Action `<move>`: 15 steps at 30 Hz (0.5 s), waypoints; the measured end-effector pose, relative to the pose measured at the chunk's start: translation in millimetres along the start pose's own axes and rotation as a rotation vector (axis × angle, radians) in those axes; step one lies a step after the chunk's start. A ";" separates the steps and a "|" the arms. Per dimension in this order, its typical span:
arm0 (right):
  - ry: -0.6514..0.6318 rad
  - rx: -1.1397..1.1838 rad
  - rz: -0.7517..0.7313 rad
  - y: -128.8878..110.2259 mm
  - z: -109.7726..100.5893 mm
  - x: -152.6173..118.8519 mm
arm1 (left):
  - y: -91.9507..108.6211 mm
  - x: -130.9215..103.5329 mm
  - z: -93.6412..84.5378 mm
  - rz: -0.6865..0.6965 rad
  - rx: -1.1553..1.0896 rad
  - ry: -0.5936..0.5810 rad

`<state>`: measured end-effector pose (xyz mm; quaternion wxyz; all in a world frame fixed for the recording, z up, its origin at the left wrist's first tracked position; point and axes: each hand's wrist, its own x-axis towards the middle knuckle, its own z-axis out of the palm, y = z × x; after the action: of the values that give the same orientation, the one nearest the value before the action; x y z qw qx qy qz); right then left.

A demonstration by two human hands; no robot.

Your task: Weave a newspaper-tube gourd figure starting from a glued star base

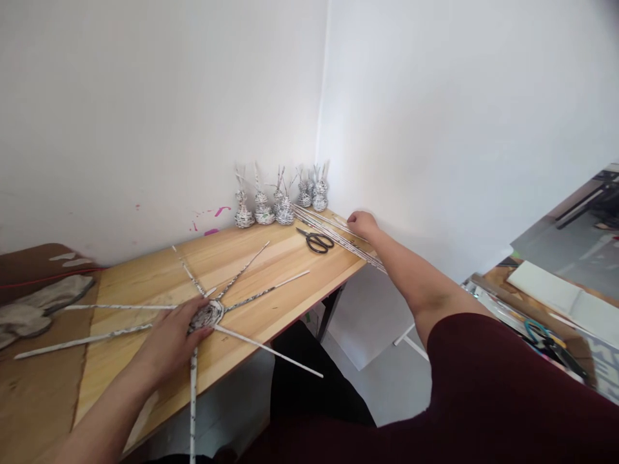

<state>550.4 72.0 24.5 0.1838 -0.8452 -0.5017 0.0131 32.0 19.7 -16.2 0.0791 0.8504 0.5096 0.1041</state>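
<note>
My left hand [176,335] grips a small woven paper base [209,313] on the table, thumb and fingers closed over its left side. Rolled-newspaper spokes [271,351] fan out from that base in several directions; one hangs past the table's front edge. Out at the far right end, my right hand [362,224] is closed in a pinch beside a bundle of rolled paper sticks [333,237]. What its fingertips hold, if anything, is too small to make out. Black-handled scissors [316,241] lie just left of the bundle, apart from both hands.
Several woven paper gourd shapes [264,209] stand against the wall at the back corner. A cardboard sheet [39,393] with a stained glove [43,306] on it covers the table's left end. At far right, a second surface carries an open notebook [556,293] and teal-handled scissors [536,332].
</note>
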 end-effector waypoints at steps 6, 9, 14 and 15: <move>-0.059 0.032 0.049 27.0 -25.3 -17.3 | -3.5 0.9 1.6 -0.009 0.016 -0.049; -0.084 0.010 0.059 38.6 -32.1 -28.2 | -9.0 1.6 5.9 0.012 0.026 -0.040; -0.129 -0.060 0.012 42.6 -31.9 -43.9 | -8.5 2.5 4.6 0.001 0.066 -0.057; -0.145 -0.061 -0.002 40.4 -30.7 -46.5 | -7.4 2.4 3.4 -0.001 0.067 -0.061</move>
<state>567.7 5.9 32.5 0.1213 -0.8468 -0.5145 0.0589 27.6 25.2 -21.0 0.0660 0.8551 0.5107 0.0608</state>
